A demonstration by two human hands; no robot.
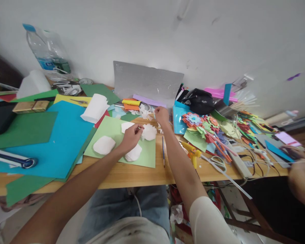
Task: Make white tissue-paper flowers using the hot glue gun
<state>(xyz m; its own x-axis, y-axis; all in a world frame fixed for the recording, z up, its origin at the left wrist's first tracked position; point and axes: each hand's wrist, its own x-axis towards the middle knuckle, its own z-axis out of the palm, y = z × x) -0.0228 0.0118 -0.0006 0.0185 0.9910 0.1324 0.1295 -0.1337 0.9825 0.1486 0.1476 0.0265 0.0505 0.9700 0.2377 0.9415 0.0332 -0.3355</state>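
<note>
My left hand (132,136) is over a light green sheet (148,159), its fingers pinched together, and what they hold, if anything, is hidden. Touching or just beside its fingertips lies a white paper piece with a fringed edge (149,132). Several white rounded paper pieces (104,145) rest on the sheet around that hand, one partly covered by it. Farther back, my right hand (162,116) is closed above white paper scraps (145,111). Something small and pale shows at its fingertips, too small to name.
A yellow glue gun (193,154), a thin brush (163,152) and scissors (218,162) lie on the right. Paper flowers (193,119) stand behind them. On the left are blue sheets (71,132) and a blue-and-white stapler (14,158). Another person's hand (303,179) is at far right.
</note>
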